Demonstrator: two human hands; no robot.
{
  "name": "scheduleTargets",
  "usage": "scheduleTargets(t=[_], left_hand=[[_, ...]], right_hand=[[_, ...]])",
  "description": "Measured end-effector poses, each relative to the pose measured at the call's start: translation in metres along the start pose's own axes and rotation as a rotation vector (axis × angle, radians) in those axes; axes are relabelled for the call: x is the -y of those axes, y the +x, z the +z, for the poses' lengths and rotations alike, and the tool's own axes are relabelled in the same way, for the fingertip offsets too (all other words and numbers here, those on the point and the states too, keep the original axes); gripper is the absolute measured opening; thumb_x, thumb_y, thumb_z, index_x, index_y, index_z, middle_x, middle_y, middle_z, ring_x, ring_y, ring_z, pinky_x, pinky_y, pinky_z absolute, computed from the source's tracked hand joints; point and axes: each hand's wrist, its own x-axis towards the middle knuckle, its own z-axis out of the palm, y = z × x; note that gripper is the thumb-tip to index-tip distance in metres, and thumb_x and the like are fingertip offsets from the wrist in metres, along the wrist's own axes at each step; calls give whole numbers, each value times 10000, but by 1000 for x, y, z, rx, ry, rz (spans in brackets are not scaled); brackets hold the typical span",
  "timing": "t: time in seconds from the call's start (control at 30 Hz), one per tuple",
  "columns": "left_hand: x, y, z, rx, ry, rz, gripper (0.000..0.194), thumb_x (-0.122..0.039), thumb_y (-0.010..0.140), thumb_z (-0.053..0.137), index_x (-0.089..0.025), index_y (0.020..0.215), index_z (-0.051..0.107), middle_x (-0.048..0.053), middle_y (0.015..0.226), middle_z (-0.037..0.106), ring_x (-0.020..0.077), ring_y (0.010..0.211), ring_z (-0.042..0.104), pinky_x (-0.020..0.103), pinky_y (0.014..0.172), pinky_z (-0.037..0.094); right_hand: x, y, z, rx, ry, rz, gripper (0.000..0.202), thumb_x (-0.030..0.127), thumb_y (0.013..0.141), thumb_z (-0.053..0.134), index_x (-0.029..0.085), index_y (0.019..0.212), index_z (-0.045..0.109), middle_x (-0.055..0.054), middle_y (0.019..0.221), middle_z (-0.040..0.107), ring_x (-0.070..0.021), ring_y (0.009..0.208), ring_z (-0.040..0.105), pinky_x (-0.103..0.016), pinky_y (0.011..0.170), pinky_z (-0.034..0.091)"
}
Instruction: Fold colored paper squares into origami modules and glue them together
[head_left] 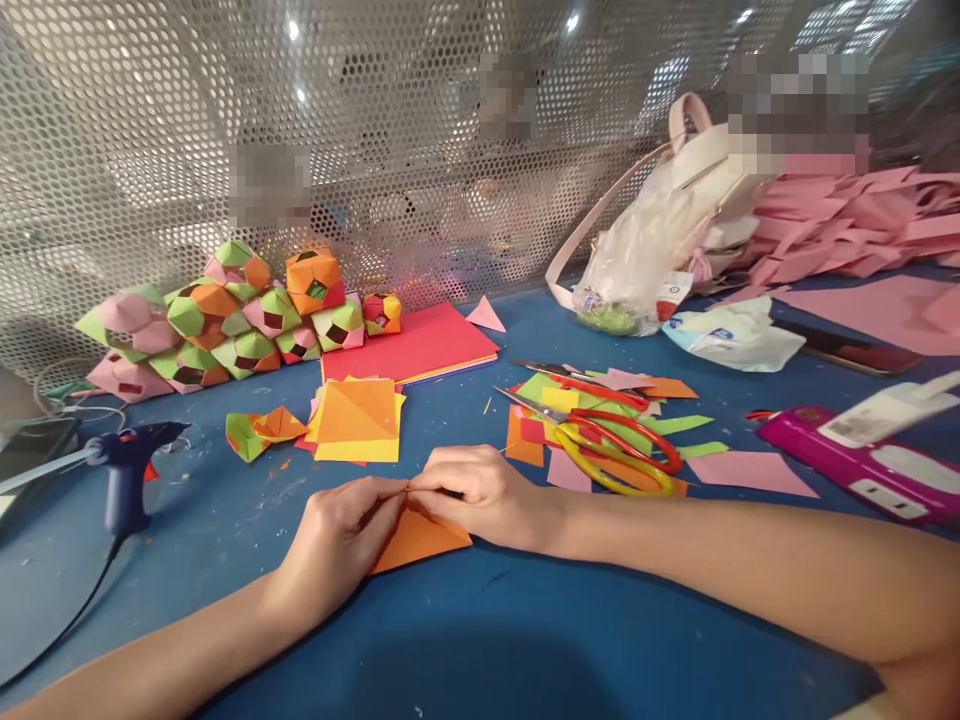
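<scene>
An orange sheet of paper [420, 543] lies on the blue table in front of me, partly hidden under my fingers. My left hand [341, 530] pinches its upper edge from the left. From the right, my right hand [480, 495] pinches the same edge, and the fingertips of both hands meet there. Just beyond them is a stack of orange and yellow paper squares [356, 420]. A small folded green and orange paper piece [262, 430] rests left of the stack.
Scissors with red and yellow handles [615, 455] lie on paper scraps at the right. A blue glue gun [127, 480] stands left. Folded paper balls [225, 320] and red sheets [427, 345] sit at the back. A purple power strip [862, 465] and white bag [675, 210] are right.
</scene>
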Motion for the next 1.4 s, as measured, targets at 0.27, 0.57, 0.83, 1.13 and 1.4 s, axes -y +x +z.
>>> scheduleTargets(t=[0.27,0.57,0.83,1.13,1.4], left_hand=[[3,3,-1,22,-28,-85,121,-186,834,550,-207,843,669,-25,722,710,98,607,638,166,576,489],[3,2,-4,120,-89,-89,131,-170,855,484,-189,807,605,-6,734,658,107,661,617,193,618,471],[8,4,-2,170,-124,-99,129,-114,821,476,-193,769,565,2,732,640,115,649,605,192,610,480],[15,5,-3,192,-217,-107,123,-141,850,477,-200,768,548,6,730,645,112,633,605,179,587,480],[11,11,-2,231,-216,-265,109,-177,832,491,-176,753,567,-21,643,583,99,575,528,189,543,427]], right_hand=[[-2,-1,-1,-12,19,28,184,212,895,512,145,798,654,-37,709,659,-105,625,602,-206,573,476],[-1,1,0,41,44,-13,176,217,899,511,135,855,660,-47,733,667,-117,664,611,-223,622,492],[-3,4,3,67,-31,-89,211,224,925,458,138,866,641,-47,703,653,-125,652,606,-253,633,499],[-2,7,2,-3,52,-29,178,218,910,464,142,867,618,-50,701,637,-121,620,577,-246,597,470],[-3,10,-4,49,257,163,192,203,897,497,140,806,654,-44,735,651,-109,669,591,-205,622,459]])
